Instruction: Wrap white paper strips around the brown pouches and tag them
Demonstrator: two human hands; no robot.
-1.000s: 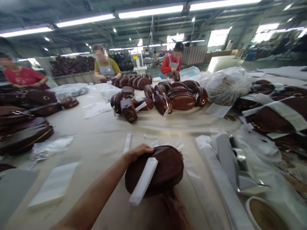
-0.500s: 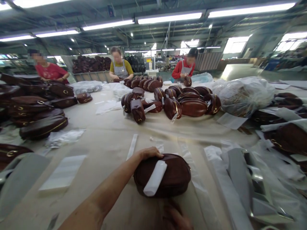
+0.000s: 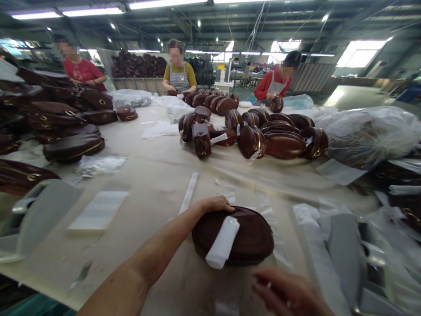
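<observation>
A dark brown leather bag (image 3: pixel 250 245), oval with a rounded body, rests on the table right in front of me. Across its face lies a rolled strip of white wrapping (image 3: pixel 223 243). My left hand (image 3: pixel 217 204) grips the bag's upper left edge, its fingers partly hidden behind the rim. Below and right of the bag, apart from it, my right hand (image 3: pixel 286 289) is blurred by motion; its fingers are bent but look spread, with no object clearly visible in them.
Finished brown bags (image 3: pixel 284 142) stand grouped mid-table, with more piled at left (image 3: pixel 74 147). A stack of white sheets (image 3: pixel 100 210) lies left. Grey metal devices flank me, left (image 3: pixel 46 219) and right (image 3: pixel 348 263). A large plastic-wrapped bundle (image 3: pixel 375 136) sits right. Three co-workers work across the table.
My right hand has moved out from below the bag toward the right. The left hand keeps its hold on the bag. The view has tilted downward and shifted left.
</observation>
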